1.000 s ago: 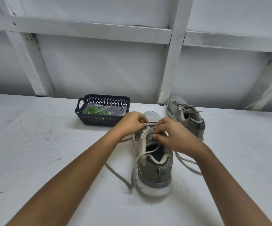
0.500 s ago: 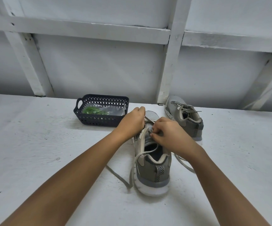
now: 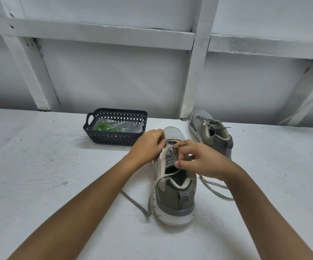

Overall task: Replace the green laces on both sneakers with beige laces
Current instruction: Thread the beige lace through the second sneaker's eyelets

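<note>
Left grip (image 3: 148,145), at center of the frame, pinches with curled fingers the beige lace (image 3: 162,166) at the front eyelets of the near sneaker (image 3: 176,201). Up and left, a dark basket (image 3: 114,139) on the white table (image 3: 39,166) holds green laces (image 3: 105,127) in a clear bag (image 3: 133,126). Right grip (image 3: 202,162) bends over the tongue; if it pinches, I cannot tell. Far sneaker (image 3: 206,132) stands at upper right.

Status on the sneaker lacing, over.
Left hand, right hand pinching beige lace at eyelets of near sneaker. Lace ends trailing on table. Far sneaker already laced beige. Nothing in the way.
</note>
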`<state>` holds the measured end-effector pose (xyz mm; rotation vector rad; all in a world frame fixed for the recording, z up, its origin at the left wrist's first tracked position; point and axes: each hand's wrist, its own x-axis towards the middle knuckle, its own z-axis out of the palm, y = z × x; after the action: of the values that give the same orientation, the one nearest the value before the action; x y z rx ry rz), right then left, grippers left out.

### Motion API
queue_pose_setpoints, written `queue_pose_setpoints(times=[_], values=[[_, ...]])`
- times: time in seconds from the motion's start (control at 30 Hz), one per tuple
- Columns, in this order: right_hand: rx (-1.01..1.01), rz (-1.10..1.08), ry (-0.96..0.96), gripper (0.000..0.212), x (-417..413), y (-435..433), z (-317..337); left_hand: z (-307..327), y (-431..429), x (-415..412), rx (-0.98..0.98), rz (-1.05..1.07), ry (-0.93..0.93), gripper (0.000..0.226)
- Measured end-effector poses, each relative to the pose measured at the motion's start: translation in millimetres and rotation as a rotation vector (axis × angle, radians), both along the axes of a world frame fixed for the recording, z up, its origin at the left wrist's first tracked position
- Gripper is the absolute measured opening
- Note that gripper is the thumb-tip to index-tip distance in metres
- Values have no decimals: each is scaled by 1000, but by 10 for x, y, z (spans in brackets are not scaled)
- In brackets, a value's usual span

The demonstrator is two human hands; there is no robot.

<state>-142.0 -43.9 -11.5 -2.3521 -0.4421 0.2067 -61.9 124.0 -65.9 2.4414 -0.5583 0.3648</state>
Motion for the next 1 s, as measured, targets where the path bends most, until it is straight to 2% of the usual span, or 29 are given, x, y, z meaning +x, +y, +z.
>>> queue_pose_setpoints(times=[0.23, 0.33, 0.5, 0.63, 0.7, 0.77, 0.83, 0.9, 1.0], values=[[15, 85, 110, 17, -4, -51, 19, -28, 77, -39, -38, -3, 111, 14], [123, 61, 202, 18, -12, -35, 71, 12, 73, -45, -61, 2, 172, 19], [508, -316, 131, 20, 71, -17, 359, 213, 26, -100, -275, 36, 257, 20], [1193, -441, 543, 28, 259, 48, 659, 401, -56, -329, -512, 33, 230, 20], [1369, -429, 633, 32, 357, 111, 786, 509, -128, -477, -466, -84, 245, 41], [1411, -363, 635, 34, 428, 194, 874, 583, -213, -582, -389, -197, 291, 59], [1407, -310, 623, 32, 484, 269, 900, 644, -274, -636, -359, -291, 350, 44], [1386, -295, 616, 30, 525, 307, 888, 683, -298, -640, -432, -337, 409, 24], [1330, -315, 605, 31, 558, 272, 797, 749, -219, -585, -674, -359, 498, 24]])
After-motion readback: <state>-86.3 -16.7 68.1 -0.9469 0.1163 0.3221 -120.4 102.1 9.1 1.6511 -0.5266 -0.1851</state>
